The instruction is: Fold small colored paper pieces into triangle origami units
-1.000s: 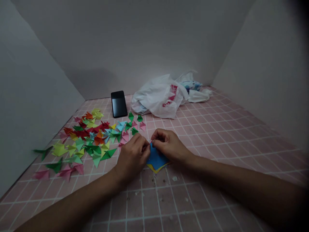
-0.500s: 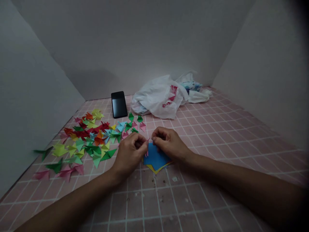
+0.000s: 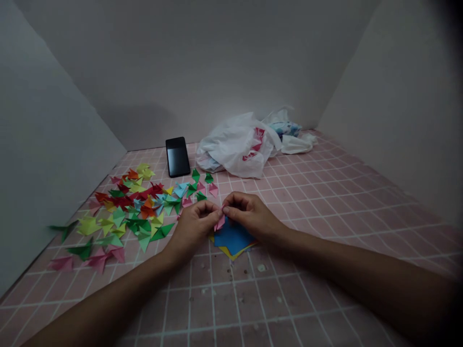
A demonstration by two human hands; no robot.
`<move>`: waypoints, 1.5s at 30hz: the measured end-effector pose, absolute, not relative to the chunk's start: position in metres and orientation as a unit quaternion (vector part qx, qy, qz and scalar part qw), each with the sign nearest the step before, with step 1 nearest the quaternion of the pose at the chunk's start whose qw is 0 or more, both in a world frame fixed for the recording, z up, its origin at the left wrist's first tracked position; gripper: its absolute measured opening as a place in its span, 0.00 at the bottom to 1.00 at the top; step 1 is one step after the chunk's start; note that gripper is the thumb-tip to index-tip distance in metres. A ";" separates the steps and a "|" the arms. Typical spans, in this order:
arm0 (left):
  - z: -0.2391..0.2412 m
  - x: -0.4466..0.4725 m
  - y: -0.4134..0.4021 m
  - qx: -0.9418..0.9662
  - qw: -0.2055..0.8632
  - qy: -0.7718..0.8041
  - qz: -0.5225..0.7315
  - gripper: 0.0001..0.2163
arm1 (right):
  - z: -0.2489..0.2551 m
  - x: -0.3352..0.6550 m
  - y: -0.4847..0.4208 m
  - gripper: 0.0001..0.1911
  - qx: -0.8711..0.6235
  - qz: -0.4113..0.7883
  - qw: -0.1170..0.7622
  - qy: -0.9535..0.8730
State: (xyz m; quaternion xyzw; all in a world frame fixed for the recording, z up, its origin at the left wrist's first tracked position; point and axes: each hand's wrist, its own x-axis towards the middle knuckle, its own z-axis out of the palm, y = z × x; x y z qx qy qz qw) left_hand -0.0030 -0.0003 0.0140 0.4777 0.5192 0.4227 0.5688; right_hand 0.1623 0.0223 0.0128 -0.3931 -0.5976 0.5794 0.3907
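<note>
Between my two hands is a small pink folded paper piece (image 3: pixel 219 223), partly hidden by the fingers. My left hand (image 3: pixel 195 226) pinches it from the left with thumb and forefinger. From the right, my right hand (image 3: pixel 249 212) closes thumb and fingers on its upper end. Just below the hands lies a stack of square paper sheets (image 3: pixel 234 237), blue on top with yellow edges peeking out beneath. To the left spreads a loose heap of small folded paper pieces (image 3: pixel 135 223) in green, red, yellow, pink, orange and light blue.
A black phone (image 3: pixel 178 157) leans or lies near the back wall. Beside it sits a crumpled white plastic bag (image 3: pixel 235 144) with red print, and more wrapping (image 3: pixel 297 143) to its right. Grey walls enclose a pink tiled-pattern surface (image 3: pixel 343 193).
My right hand has shifted slightly left, closer to my left hand. More of the pink paper piece now shows between the fingers.
</note>
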 end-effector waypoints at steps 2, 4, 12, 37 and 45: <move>0.013 -0.003 0.000 0.465 0.587 0.512 0.420 0.12 | 0.012 0.162 0.022 0.07 -0.390 0.583 0.392 -0.596; 0.013 -0.003 0.000 0.455 0.597 0.509 0.421 0.12 | 0.012 0.162 0.022 0.06 -0.380 0.585 0.401 -0.594; 0.020 -0.002 -0.001 0.431 0.611 0.512 0.423 0.12 | 0.012 0.165 0.029 0.05 -0.327 0.520 0.429 -0.662; 0.018 -0.005 0.001 0.566 0.471 0.514 0.440 0.09 | 0.019 0.164 0.024 0.04 -0.378 0.630 0.352 -0.580; 0.014 -0.002 0.000 0.466 0.593 0.496 0.430 0.14 | 0.017 0.167 0.026 0.05 -0.350 0.638 0.338 -0.597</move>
